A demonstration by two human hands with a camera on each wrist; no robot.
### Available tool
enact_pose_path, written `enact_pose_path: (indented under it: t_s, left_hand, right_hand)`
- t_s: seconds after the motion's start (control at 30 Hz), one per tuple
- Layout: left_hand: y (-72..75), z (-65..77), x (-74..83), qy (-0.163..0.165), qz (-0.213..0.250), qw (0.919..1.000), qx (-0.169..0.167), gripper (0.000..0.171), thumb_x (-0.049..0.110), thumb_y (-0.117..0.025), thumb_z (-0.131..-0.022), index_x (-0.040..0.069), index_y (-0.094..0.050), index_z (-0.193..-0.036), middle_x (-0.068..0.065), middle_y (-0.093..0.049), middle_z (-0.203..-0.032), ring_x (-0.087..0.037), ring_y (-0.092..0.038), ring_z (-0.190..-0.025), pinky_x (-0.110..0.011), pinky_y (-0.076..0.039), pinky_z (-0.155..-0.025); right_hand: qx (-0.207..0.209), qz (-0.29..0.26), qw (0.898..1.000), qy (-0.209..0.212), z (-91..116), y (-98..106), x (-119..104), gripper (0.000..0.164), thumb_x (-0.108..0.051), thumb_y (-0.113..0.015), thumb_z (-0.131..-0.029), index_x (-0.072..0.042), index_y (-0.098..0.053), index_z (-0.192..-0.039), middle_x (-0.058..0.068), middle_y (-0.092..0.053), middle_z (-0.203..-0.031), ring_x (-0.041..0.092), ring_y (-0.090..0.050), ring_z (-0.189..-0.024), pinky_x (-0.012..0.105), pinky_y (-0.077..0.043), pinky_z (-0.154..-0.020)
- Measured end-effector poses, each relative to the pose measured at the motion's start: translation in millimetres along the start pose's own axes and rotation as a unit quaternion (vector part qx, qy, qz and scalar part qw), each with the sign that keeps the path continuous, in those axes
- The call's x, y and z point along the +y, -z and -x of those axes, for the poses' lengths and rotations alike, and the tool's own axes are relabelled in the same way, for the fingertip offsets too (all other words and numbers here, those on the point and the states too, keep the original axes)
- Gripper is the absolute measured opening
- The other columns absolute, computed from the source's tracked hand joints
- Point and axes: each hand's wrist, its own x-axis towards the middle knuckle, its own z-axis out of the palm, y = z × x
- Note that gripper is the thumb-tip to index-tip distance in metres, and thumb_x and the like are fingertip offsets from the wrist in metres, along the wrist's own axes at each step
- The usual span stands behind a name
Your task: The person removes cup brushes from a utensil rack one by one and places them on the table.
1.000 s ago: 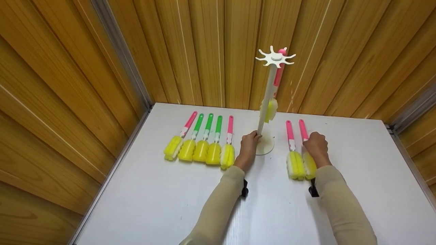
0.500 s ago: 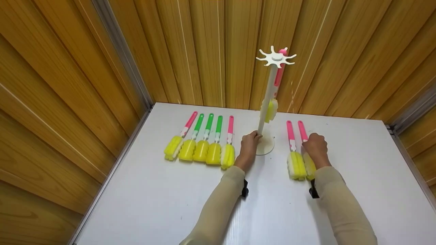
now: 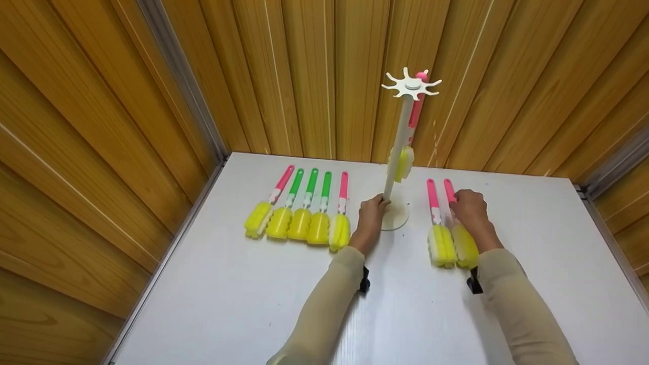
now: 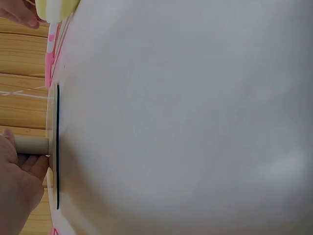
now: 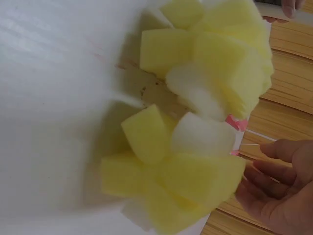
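Note:
My left hand [image 3: 371,218] grips the foot of the pole [image 4: 32,145] of a white stand, just above its round base [image 3: 398,218]. A star-shaped ring of hooks [image 3: 411,86] tops the stand, and a pink-handled sponge bottle brush [image 3: 404,165] hangs from it. At the right, two more pink-handled bottle brushes lie side by side with yellow-and-white sponge heads. My right hand [image 3: 470,210] is over the handle of the outer bottle brush [image 3: 465,246], fingertips right at the handle. The right wrist view shows its thumb and fingers [image 5: 269,183] apart, beyond the sponge heads. The inner bottle brush [image 3: 441,246] lies beside it.
Left of the stand, several bottle brushes lie in a row on the white table [image 3: 228,304]: three with green handles, such as the middle brush [image 3: 299,223], and a pink-handled brush [image 3: 338,233] at one end. A wood-panelled wall [image 3: 314,76] rises behind the table.
My right hand has moved up the outer brush from near its sponge head to its pink handle, exposing more of the sponge. My left hand stays at the pole.

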Motion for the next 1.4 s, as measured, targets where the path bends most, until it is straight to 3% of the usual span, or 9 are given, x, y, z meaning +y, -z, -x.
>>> enact_pose_path:
  t_s: [0.17, 0.37, 0.53, 0.87, 1.07, 1.4]
  left_hand:
    - [0.1, -0.4, 0.5, -0.002, 0.003, 1.0000, 0.000, 0.020, 0.021, -0.061, -0.102, 0.008, -0.073, -0.112, -0.009, -0.074, -0.096, -0.006, -0.056, -0.078, -0.022, -0.049, -0.071]
    - [0.1, -1.2, 0.9, -0.009, 0.000, 0.9999, 0.004, 0.020, 0.020, -0.061, -0.102, 0.005, -0.073, -0.110, -0.010, -0.074, -0.096, -0.007, -0.056, -0.078, -0.023, -0.049, -0.070]
    - [-1.1, -1.6, 1.1, 0.006, 0.007, 0.9999, 0.004, 0.023, 0.020, -0.063, -0.101, 0.004, -0.073, -0.115, -0.008, -0.075, -0.099, -0.007, -0.060, -0.081, -0.024, -0.052, -0.074]
    - [-1.4, -2.4, -0.5, 0.017, 0.008, 0.9998, -0.003, 0.025, 0.021, -0.062, -0.102, 0.005, -0.072, -0.118, -0.007, -0.074, -0.099, -0.007, -0.057, -0.080, -0.023, -0.051, -0.073]
    - [1.3, -1.5, -1.8, -0.002, 0.009, 1.0000, 0.002, 0.023, 0.021, -0.063, -0.101, 0.005, -0.073, -0.115, -0.009, -0.075, -0.100, -0.007, -0.057, -0.079, -0.022, -0.049, -0.069]
    - [1.3, 0.3, -2.0, -0.016, -0.001, 0.9999, -0.001, 0.021, 0.021, -0.062, -0.102, 0.007, -0.073, -0.112, -0.008, -0.074, -0.098, -0.006, -0.056, -0.079, -0.021, -0.048, -0.069]
  right_hand:
    - [0.021, -0.033, 0.995, 0.092, -0.9, 5.8, -13.7, 0.042, -0.010, -0.054, -0.103, 0.009, -0.052, -0.141, 0.032, -0.056, -0.137, 0.047, -0.054, -0.125, 0.056, -0.043, -0.107]
    - [0.052, -0.069, 0.984, 0.154, 1.4, 8.9, -34.2, 0.039, -0.011, -0.057, -0.103, 0.005, -0.056, -0.139, 0.027, -0.060, -0.135, 0.044, -0.059, -0.123, 0.054, -0.048, -0.102]
    - [0.077, -0.103, 0.973, 0.193, 6.1, 16.6, -53.3, 0.037, -0.011, -0.061, -0.102, 0.003, -0.060, -0.136, 0.023, -0.063, -0.133, 0.040, -0.061, -0.123, 0.049, -0.050, -0.099]
    - [0.109, -0.148, 0.958, 0.221, 19.0, 35.0, -84.0, 0.038, -0.021, -0.062, -0.103, -0.004, -0.061, -0.137, 0.014, -0.064, -0.137, 0.031, -0.060, -0.126, 0.043, -0.049, -0.103]
    - [0.101, -0.201, 0.948, 0.226, 15.9, 40.6, -99.9, 0.038, -0.025, -0.063, -0.102, -0.009, -0.063, -0.137, 0.010, -0.065, -0.136, 0.026, -0.061, -0.125, 0.036, -0.050, -0.103]
    - [0.071, -0.300, 0.921, 0.238, 3.8, 50.5, -117.6, 0.046, -0.031, -0.067, -0.100, -0.011, -0.060, -0.140, 0.009, -0.062, -0.139, 0.021, -0.059, -0.125, 0.028, -0.048, -0.103]
